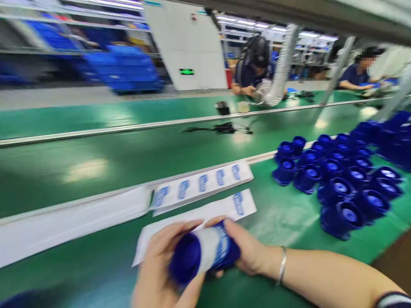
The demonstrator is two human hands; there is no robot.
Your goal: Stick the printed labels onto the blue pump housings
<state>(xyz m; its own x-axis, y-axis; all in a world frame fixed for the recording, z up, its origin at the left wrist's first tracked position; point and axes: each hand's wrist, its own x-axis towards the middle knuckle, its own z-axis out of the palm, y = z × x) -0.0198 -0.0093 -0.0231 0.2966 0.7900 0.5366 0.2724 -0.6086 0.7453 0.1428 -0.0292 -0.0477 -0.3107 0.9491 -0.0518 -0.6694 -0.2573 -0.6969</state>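
Between my two hands is a dark blue plastic housing (186,261), lying on its side, with a white label with blue print (208,248) around its middle. My left hand (157,269) is wrapped round its wide end, and my right hand (245,246) grips the other end. Just beyond my hands lies a white label strip (192,218) with one blue printed label at its right end. Behind it a second strip (192,190) carries several blue labels in a row.
Several dark blue housings (342,188) stand grouped on the green table (279,222) at right. A long white paper strip (73,226) lies at left. Beyond are a green belt (128,145), black cables (224,127) and two people working across it. A metal beam crosses overhead.
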